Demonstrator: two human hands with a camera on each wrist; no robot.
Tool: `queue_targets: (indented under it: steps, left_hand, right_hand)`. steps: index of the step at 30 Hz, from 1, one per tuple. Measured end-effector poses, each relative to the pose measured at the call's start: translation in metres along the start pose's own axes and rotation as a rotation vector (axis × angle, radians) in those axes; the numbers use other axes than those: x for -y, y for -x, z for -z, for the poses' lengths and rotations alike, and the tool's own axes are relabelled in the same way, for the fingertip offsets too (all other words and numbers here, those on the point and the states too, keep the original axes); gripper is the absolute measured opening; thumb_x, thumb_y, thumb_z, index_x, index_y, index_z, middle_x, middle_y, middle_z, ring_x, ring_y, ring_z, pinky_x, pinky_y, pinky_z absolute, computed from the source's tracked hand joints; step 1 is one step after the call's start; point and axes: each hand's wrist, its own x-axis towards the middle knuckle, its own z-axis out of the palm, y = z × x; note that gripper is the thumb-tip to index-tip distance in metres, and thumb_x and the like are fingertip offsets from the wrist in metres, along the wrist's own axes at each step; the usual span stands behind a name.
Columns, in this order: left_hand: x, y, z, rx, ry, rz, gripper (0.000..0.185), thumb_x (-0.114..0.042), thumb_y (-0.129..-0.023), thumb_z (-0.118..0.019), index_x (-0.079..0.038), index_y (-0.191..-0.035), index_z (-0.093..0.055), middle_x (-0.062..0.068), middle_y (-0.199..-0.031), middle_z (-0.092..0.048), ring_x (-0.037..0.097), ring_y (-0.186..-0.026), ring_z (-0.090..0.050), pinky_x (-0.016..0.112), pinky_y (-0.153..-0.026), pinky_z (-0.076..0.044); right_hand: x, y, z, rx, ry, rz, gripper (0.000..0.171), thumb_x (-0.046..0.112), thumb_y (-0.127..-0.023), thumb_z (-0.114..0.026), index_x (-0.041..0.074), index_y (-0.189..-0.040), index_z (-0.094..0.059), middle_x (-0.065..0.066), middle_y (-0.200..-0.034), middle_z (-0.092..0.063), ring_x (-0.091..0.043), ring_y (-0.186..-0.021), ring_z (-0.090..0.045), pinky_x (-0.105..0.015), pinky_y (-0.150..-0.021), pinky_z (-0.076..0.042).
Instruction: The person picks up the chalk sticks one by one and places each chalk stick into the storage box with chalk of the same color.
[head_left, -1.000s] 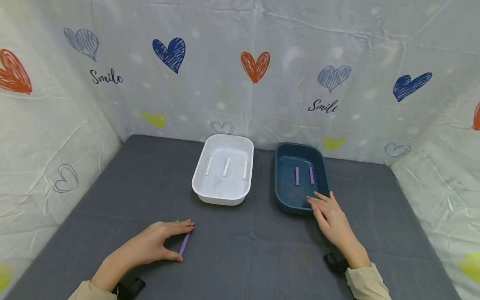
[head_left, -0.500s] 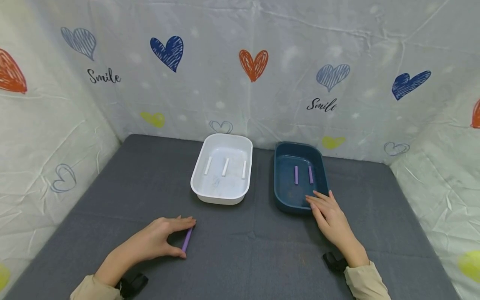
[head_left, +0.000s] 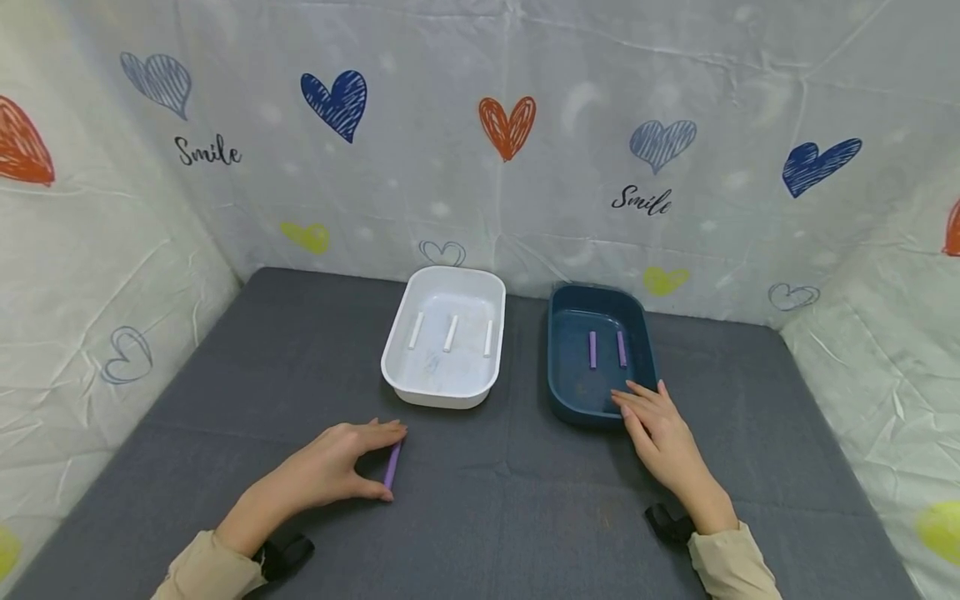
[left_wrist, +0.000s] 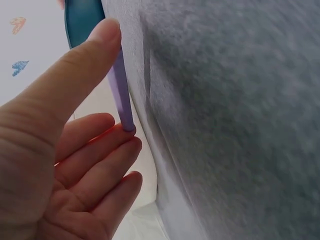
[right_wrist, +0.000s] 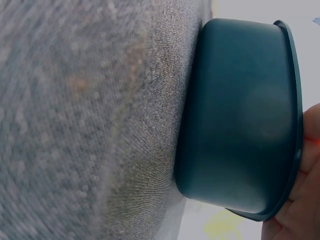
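My left hand [head_left: 330,465] pinches a stick of purple chalk [head_left: 392,467] by its two ends, thumb at the near end and fingers at the far end. In the left wrist view this purple chalk [left_wrist: 120,92] spans from thumb to fingertips, just off the grey cloth. My right hand [head_left: 669,437] rests with fairly straight fingers on the near right rim of a dark teal tray [head_left: 581,408]. Two purple chalk sticks [head_left: 592,351] lie in that tray. From the right wrist, the tray's outer wall [right_wrist: 240,115] shows, with part of my hand [right_wrist: 302,195] at its rim.
Left of the teal tray stands a white tray [head_left: 442,392] holding three white chalk sticks [head_left: 450,334]. Both trays stand toward the back of the grey cloth-covered table [head_left: 495,517]. A pale curtain with printed hearts [head_left: 507,127] hangs behind and at the sides.
My left hand has moved right and slightly away from me, carrying the purple chalk with it. The right hand stays on the teal tray's rim.
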Motion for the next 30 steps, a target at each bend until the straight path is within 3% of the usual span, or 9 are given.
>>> queue_targets:
  steps: [15, 24, 30]
  left_hand:
    - [-0.015, -0.022, -0.006, -0.035, -0.021, 0.000, 0.076, -0.029, -0.071, -0.091, 0.007, -0.130, -0.062, 0.020, -0.131, -0.062, 0.041, -0.121, -0.058, 0.055, -0.099, -0.047]
    - [-0.028, -0.043, -0.013, -0.048, -0.025, -0.004, 0.077, -0.031, -0.069, -0.092, 0.006, -0.130, -0.062, 0.017, -0.131, -0.063, 0.033, -0.124, -0.058, 0.049, -0.100, -0.049]
    - [-0.037, -0.056, -0.014, -0.071, -0.018, -0.021, 0.077, -0.033, -0.069, -0.092, 0.005, -0.129, -0.064, 0.017, -0.130, -0.064, 0.032, -0.120, -0.061, 0.047, -0.099, -0.050]
  right_hand:
    - [0.001, -0.001, 0.000, 0.002, 0.002, 0.005, 0.029, 0.008, -0.102, -0.052, -0.003, -0.123, -0.068, -0.016, -0.126, -0.066, -0.036, -0.130, -0.050, -0.061, -0.117, -0.015]
    - [0.002, -0.001, 0.004, 0.028, 0.001, -0.009, 0.030, 0.011, -0.103, -0.052, -0.003, -0.124, -0.068, -0.015, -0.128, -0.065, -0.036, -0.131, -0.049, -0.055, -0.120, -0.012]
    - [0.001, -0.002, 0.009, 0.048, 0.006, 0.000, 0.029, 0.009, -0.102, -0.052, -0.004, -0.123, -0.068, -0.016, -0.127, -0.066, -0.037, -0.131, -0.049, -0.062, -0.117, -0.017]
